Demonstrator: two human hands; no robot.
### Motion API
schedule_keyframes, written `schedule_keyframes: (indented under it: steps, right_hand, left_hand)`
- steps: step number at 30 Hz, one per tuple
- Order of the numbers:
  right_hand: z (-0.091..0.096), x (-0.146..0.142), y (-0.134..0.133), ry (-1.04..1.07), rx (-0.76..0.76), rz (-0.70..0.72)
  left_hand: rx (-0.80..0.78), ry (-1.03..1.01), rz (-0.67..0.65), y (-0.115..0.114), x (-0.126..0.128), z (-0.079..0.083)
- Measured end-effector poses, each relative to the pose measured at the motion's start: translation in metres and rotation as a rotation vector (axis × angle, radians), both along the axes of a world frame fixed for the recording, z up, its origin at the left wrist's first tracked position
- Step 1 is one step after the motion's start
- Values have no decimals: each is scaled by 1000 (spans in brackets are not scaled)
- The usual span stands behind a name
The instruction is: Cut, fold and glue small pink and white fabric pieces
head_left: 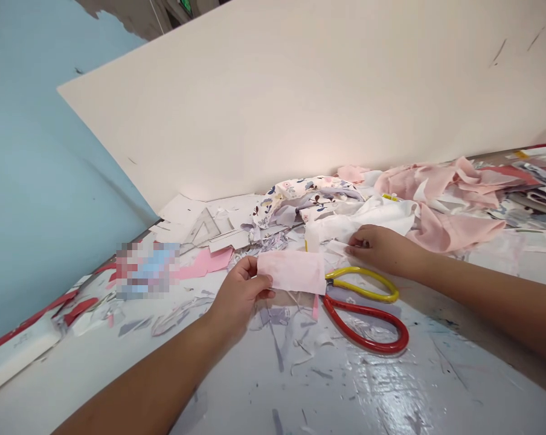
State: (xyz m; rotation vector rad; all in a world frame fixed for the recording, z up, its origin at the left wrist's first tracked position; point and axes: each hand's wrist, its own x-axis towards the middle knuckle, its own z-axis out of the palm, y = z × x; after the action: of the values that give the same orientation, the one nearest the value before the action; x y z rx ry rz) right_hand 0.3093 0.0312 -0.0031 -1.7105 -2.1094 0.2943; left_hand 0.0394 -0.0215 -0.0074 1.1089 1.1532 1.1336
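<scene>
My left hand [243, 287] pinches the left end of a small pale pink rectangle of cloth [291, 273] between thumb and fingers. The cloth's right end covers the blades of a pair of scissors [366, 347], whose yellow and red handles lie on the table at the right. Behind the scissors, my right hand [379, 248] has its fingers closed at the end of a small white scrap [337, 248]. A crumpled white cloth [363, 220] lies just behind that hand.
Floral-print cloth [295, 192] and pink cloth pieces [440, 181] are heaped along a cream board [300, 109]. A clear set square [206, 226] and pink sheets [205, 263] lie left of centre. Thin offcuts litter the table [336, 405]. A blue wall [37, 151] stands at left.
</scene>
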Motion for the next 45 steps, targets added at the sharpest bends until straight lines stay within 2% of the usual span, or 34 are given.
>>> schedule_keyframes:
  steps: [4, 5, 7, 9, 12, 14, 16, 20, 22, 24, 26, 29, 30, 33, 36, 37, 40, 41, 45]
  right_hand:
    - [21, -2, -10, 177, 28, -120]
    - [26, -3, -13, 362, 24, -168]
    - [33, -5, -16, 709, 7, -127]
    - [34, -8, -16, 949, -79, -71]
    - [29, -11, -14, 1047, -238, -126]
    - [25, -11, -13, 1013, -258, -179]
    - [22, -10, -14, 861, -161, -181]
    - [28, -8, -24, 301, 182, -87]
    - [33, -8, -29, 81, 253, -23]
    - [38, -7, -30, -20, 253, -24]
    - [39, -4, -26, 15, 151, -45]
    - [36, 3, -18, 103, -82, 25]
    - [35, 6, -16, 96, -69, 18]
    - [37, 10, -15, 11, 150, -70]
    - [44, 11, -18, 46, 54, 12]
    - [47, 11, -20, 25, 76, 4]
    - [55, 6, -28, -40, 292, -88]
    - [57, 3, -33, 13, 300, -72]
    - [57, -21, -60, 590, 43, 203]
  left_hand:
    - [-34, -19, -6, 0, 0, 0]
    - [-49, -23, -8, 0, 0, 1]
    - [-73, -29, -8, 0, 1, 2]
    - [-84, -31, -3, -1, 2, 3]
    - [-84, -47, 2, -2, 3, 4]
    - [-84, -56, 4, -3, 2, 3]
    - [-89, -53, 2, -3, 1, 3]
    - [-78, -30, 0, -4, 2, 2]
    - [-68, -30, 0, -5, 3, 1]
    - [-58, -36, -4, -6, 4, 1]
    - [-47, -38, -6, -7, 4, 2]
    - [-47, -24, 4, -6, 4, 2]
    - [-50, -21, 8, -6, 4, 2]
    - [-51, -25, 6, -6, 5, 2]
    - [-47, -28, -12, -6, 5, 1]
    - [-42, -30, -14, -7, 5, 1]
    - [-26, -33, -2, -7, 4, 0]
    - [-25, -32, 0, -7, 4, 1]
    - [-60, -52, -31, -9, 8, 3]
